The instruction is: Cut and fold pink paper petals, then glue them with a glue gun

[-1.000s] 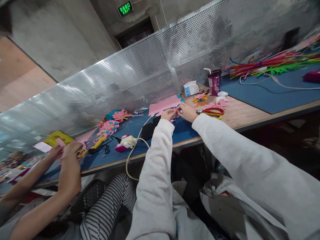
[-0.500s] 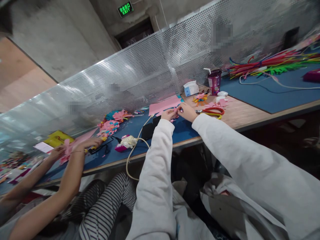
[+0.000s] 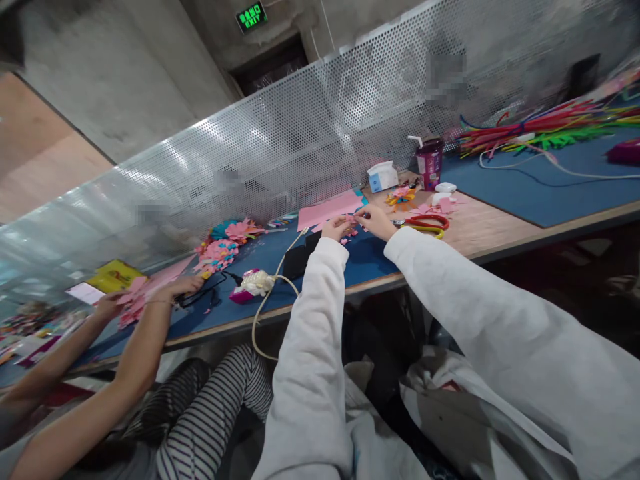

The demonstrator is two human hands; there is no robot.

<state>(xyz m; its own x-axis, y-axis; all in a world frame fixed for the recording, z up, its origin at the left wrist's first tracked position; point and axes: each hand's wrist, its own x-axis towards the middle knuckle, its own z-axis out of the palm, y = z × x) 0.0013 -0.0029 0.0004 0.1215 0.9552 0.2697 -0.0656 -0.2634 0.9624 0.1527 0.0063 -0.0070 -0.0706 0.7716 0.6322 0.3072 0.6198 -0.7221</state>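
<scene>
My left hand [image 3: 336, 229] and my right hand [image 3: 375, 222] meet over the blue mat [image 3: 360, 263] at the bench's middle. Both are closed in a pinch on a small pink paper piece [image 3: 351, 224] held between them. A pink paper sheet [image 3: 327, 210] lies just behind the hands. Red-handled scissors [image 3: 425, 223] rest on the wood right of my right hand. Both arms wear white sleeves.
A co-worker's hands [image 3: 150, 293] at the left hold pink paper. Paper flowers [image 3: 223, 250], a glue gun [image 3: 250, 285] with its cord, a black phone [image 3: 300, 260], a tissue box [image 3: 383, 177], a drink cup [image 3: 429, 163] and coloured strips [image 3: 540, 127] lie along the perforated metal screen [image 3: 300, 133].
My hands stay in place, with my right fingers shifted slightly on the pink piece. The co-worker's hand has reached right along the mat with pink paper.
</scene>
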